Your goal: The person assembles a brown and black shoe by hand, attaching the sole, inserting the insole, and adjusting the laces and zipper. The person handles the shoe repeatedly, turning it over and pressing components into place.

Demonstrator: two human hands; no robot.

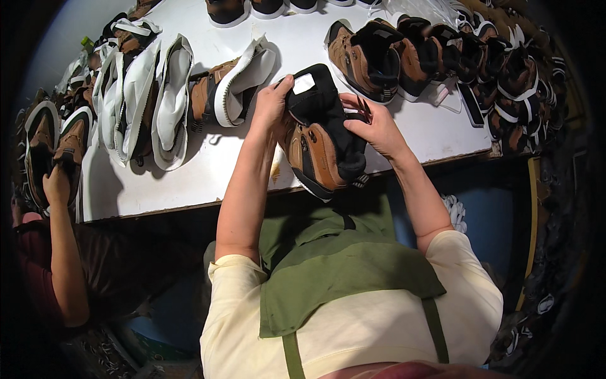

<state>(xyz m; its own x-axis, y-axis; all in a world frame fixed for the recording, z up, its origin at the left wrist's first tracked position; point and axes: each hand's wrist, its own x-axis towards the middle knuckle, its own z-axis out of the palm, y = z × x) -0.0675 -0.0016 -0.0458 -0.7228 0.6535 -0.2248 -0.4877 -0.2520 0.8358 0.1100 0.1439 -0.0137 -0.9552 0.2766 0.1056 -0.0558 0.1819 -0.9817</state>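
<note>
A brown and black boot [323, 151] is held up over the table's front edge, its black padded lining and the white label [304, 84] inside its tongue facing me. My left hand [273, 104] is closed on the tongue at the boot's left side, thumb near the label. At the right of the collar, my right hand [377, 129] is closed around a slim black pointed tool [364, 108], which looks like thread snips. That hand's fingertips are beside the black lining, and the palm side is partly hidden.
White-covered shoes [172, 101] stand left on the white table [208, 180]. Several brown boots [363, 60] line the right, beside a dark phone-like slab [471, 105]. More shoes stand at the far edge. At far left, a co-worker's hand [57, 186] touches another pair of shoes.
</note>
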